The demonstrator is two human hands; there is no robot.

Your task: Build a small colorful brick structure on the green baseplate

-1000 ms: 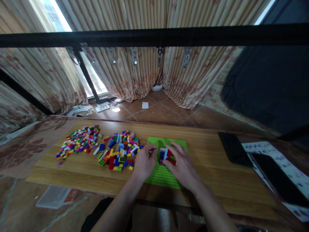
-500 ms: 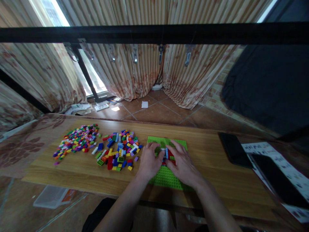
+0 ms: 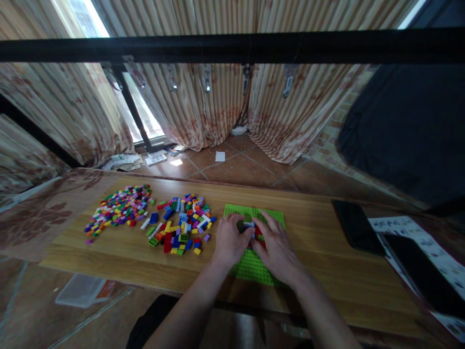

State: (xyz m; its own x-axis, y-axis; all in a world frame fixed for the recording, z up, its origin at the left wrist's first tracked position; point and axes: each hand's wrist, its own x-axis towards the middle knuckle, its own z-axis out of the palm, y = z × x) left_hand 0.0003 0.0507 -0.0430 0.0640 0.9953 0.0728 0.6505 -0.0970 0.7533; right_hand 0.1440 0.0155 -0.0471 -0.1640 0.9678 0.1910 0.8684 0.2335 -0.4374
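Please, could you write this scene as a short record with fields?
Left hand: curled at a small red and pale-blue plastic brick build; grip hidden
Right hand: at the build's right side; contact unclear
Beneath build: flat green studded plastic baseplate
Surface: brown wood-grain table
Left of baseplate: two piles of loose multicoloured plastic bricks
Far right: flat black rectangular slab; white printed paper sheet

daylight glares through the window (image 3: 93, 18) at upper left, while shadow darkens the green board (image 3: 254, 269) beneath the hands (image 3: 232, 240).
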